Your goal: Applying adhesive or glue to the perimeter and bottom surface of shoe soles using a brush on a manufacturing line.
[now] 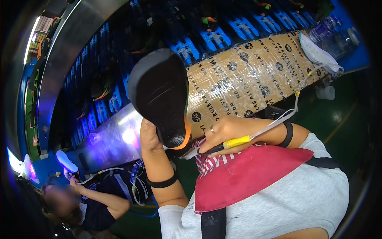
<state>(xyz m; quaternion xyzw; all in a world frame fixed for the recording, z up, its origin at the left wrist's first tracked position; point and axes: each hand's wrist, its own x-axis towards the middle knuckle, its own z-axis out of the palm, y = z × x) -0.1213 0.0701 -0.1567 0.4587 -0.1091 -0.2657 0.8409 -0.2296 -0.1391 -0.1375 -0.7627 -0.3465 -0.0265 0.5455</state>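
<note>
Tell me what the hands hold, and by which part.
The left hand holds the black shoe-sole-shaped piece with orange trim by its narrow lower end; the right hand grips the slim black-and-yellow tool by its black section.

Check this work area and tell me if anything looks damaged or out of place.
Nothing is clearly out of place. The black sole in the left hand has pale streaks, possibly scuffs or glare; the cardboard has a wrinkled, shiny surface.
</note>
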